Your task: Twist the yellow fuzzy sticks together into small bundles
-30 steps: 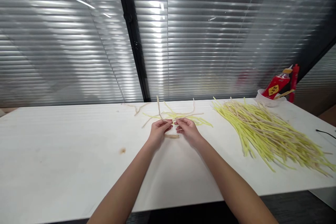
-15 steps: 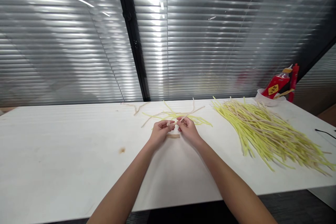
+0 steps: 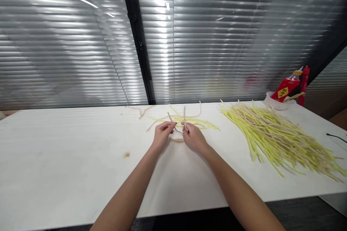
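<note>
My left hand [image 3: 163, 133] and my right hand [image 3: 193, 135] are close together over the white table [image 3: 81, 158]. A thin beige strip [image 3: 178, 130] curves between them, pinched by the fingers of both hands, with one end sticking up at each hand. Just below it, a short beige bundle [image 3: 176, 140] lies flat on the table between my wrists. Behind my fingers, several yellow and beige strips [image 3: 206, 123] are spread loosely across one another.
A large pile of yellow and beige strips [image 3: 276, 133] covers the right side. Behind it a clear bowl [image 3: 275, 104] holds a red bottle [image 3: 287, 87]. Beige strips [image 3: 141, 113] lie near the back edge, and a black cable [image 3: 336, 136] at far right.
The strip ends between my hands now point upward, with a curve hanging between them. My left hand has moved slightly left, and more of the bundle below shows.
</note>
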Available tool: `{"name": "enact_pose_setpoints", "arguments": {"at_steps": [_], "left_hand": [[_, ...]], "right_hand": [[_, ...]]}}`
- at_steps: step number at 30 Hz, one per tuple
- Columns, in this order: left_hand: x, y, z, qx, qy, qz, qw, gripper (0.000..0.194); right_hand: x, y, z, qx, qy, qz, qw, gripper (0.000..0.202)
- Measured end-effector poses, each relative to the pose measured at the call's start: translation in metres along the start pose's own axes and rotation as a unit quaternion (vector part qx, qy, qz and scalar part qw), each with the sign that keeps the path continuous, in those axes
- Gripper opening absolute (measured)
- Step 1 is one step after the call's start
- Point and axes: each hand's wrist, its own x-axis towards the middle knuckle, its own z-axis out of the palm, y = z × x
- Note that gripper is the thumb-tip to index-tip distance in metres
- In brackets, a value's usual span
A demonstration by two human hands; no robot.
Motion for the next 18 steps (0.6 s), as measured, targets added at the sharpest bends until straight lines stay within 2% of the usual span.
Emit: {"name": "enact_pose_setpoints", "arguments": {"at_steps": [7, 18], "left_hand": [[-0.001, -0.001, 0.001, -0.027, 0.005, -0.005, 1.0, 0.028], [0.003, -0.01, 0.0, -0.039, 0.035, 0.004, 0.999, 0.027]], "right_hand": [[-0.002, -0.011, -0.005, -0.113, -0.066, 0.003, 0.991, 0.02], [-0.003, -0.015, -0.005, -0.144, -0.085, 0.002, 0.986, 0.021]]}}
